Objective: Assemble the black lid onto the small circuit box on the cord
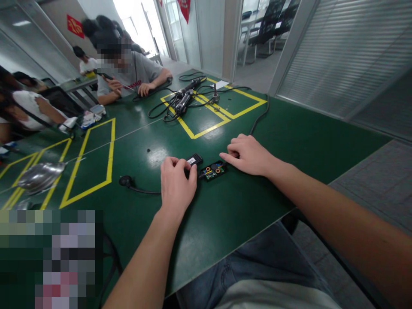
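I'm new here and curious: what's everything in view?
Table: one, green, centre
Circuit case: one, black, open, foreground
Labelled part: one, black, beside case
Plug: one, black, left of case
Tools: at least two, black-silver, far tabletop
Metal dish: one, silver, table's left
Tape outlines: several, yellow, tabletop
People: several, grey or white tops, background
Chairs: several, black, beyond doorway
Hangings: at least two, red, background
Left hand: one, bare, near labelled part
Right hand: one, bare, near case

Yellow tape outlines (112,150) mark the green surface (322,133); black corded handheld tools (184,101) lie tangled across one; a shiny metal dish (41,177) sits at left; a person in a grey shirt (138,71) is opposite; black office chairs (267,25) stand in the room beyond; window blinds (347,56) hang at right.
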The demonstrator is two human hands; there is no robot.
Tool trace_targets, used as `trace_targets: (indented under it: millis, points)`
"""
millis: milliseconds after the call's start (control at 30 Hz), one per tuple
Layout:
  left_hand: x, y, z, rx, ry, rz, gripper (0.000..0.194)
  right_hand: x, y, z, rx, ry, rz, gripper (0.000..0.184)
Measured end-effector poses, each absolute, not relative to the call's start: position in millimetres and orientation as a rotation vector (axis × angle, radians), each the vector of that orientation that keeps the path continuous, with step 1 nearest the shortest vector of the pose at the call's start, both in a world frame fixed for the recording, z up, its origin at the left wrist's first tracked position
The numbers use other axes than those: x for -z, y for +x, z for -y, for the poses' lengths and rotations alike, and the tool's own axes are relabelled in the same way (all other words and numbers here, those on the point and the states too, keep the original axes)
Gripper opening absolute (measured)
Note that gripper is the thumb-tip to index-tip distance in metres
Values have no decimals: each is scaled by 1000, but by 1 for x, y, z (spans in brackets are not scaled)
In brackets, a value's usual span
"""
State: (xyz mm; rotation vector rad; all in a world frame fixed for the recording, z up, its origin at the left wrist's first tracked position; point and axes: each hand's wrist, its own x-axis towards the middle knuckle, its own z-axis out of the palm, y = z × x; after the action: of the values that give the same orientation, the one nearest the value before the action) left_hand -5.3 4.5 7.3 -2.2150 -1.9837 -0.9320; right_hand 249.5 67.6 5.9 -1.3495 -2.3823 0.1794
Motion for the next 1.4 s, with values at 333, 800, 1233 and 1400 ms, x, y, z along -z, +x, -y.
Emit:
trace_targets:
  millis: [333,800,1233,1400]
  points:
    - [-12,-3,-1,568,-2295,1923,47,-5,250,-67,-84,-1410,2391,61]
    - [-15,0,-2,620,-2317,1981,46,-4,252,-67,-102,-1384,2341,60]
    - [-15,2,-3,534,-2376,1948,46,-7,250,-68,-155,-1468,2374,58]
    - [-21,8,-1,416,-2364,2034,44,-5,252,-70,-156,-1446,2384,58]
